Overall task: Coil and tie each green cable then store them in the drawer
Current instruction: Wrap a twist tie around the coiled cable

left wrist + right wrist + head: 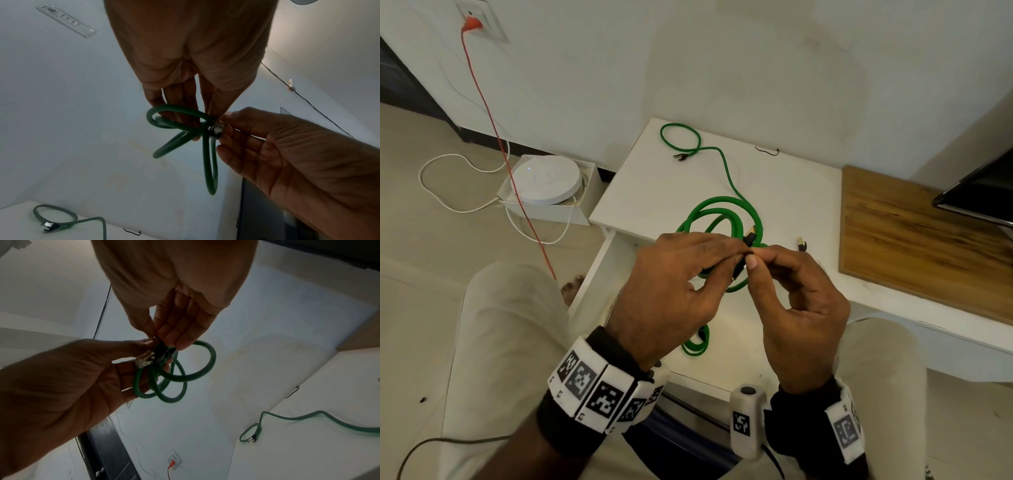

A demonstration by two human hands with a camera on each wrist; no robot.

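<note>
Above the open drawer point(616, 260), at about six o'clock from the white worktop point(784, 192), we hold the coiled green cable point(185, 376) up between both hands, clear of any surface. Our left hand point(667, 291) has its fingers curled round the gathered loops, and our right hand point(801, 308) pinches the dark tie point(159, 352) at the bundle's waist, thumb and forefinger tip to tip with the left hand's. That pinch point is what the coming move turns on, we judge: the loops fan away from it toward twelve o'clock and six o'clock in the head view, so the tie runs across the coil, and the right hand, at three o'clock from the bundle, is the one placed to work it. A pale plug point(144, 361) juts out beside the tie, against the left fingers. A second green cable point(719, 164) lies uncoiled on the worktop at twelve o'clock, well apart from us, with a loose black tie point(767, 150) near it. Lower down in the drawer a bit of green coil point(697, 344) shows between our wrists. Whether the tie is fully closed we cannot tell; our fingertips cover it, and both wrist views are dim.
</note>
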